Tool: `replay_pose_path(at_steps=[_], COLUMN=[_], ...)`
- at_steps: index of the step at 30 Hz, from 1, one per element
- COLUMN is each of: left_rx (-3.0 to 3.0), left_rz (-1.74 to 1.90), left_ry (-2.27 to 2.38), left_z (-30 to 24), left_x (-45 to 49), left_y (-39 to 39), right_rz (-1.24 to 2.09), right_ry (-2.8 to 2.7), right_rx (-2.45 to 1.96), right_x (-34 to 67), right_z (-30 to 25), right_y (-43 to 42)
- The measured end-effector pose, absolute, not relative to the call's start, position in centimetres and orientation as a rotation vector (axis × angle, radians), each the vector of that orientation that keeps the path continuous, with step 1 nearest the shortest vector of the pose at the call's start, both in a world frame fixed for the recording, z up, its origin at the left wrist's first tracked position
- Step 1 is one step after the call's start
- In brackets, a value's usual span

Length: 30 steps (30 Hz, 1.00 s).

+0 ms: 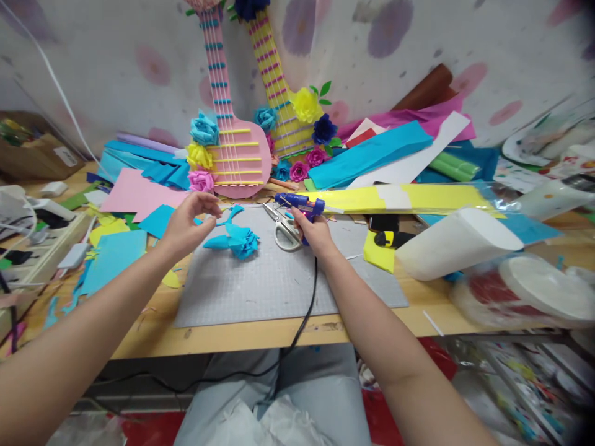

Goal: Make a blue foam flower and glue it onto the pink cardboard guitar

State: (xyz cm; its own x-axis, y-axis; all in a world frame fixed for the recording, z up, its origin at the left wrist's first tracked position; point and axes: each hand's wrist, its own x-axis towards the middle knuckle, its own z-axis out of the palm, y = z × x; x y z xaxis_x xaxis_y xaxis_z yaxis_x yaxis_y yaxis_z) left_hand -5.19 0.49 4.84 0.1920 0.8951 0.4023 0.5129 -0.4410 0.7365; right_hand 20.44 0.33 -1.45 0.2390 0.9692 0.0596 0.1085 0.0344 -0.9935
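View from above of a person's two bare arms reaching over a cluttered craft desk [260, 337]. The right hand [317, 236] is closed around the grip of a blue glue gun [300, 204], whose nozzle points left, away from the hand; its black cord [309, 297] runs back beside the wrist and over the desk edge. White-handled scissors [286, 230] lie just left of this hand, on a grey cutting mat [279, 279]. The left hand [188, 224] hovers half open, fingers loosely curled, with nothing visible in it. Just right of it, between the two hands, a turquoise paper flower [240, 240] lies on the mat. Beyond both hands, a pink paper guitar [237, 155] and a yellow paper guitar [283, 124], trimmed with paper flowers, lean against the wall.
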Motion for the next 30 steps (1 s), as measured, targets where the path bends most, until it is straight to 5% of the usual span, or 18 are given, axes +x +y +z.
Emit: replay_pose_path(at_steps=[8, 14, 30], left_rx=[1.899, 2.023, 1.843], left_rz=[0.634, 0.318, 0.45], left_ry=[1.905, 1.936, 1.903], left_z=[3.3, 1.7, 1.6], left_x=[-8.1, -7.9, -8.6], left_y=[1.1, 0.6, 1.6], right_rz=[0.951, 0.948, 0.962], right_ry=[-1.137, -1.175, -1.155], right_rx=[-1.352, -1.341, -1.342], right_x=[20.6, 20.8, 20.7], right_z=[-2.7, -3.2, -2.8], right_y=[0.8, 1.1, 1.0])
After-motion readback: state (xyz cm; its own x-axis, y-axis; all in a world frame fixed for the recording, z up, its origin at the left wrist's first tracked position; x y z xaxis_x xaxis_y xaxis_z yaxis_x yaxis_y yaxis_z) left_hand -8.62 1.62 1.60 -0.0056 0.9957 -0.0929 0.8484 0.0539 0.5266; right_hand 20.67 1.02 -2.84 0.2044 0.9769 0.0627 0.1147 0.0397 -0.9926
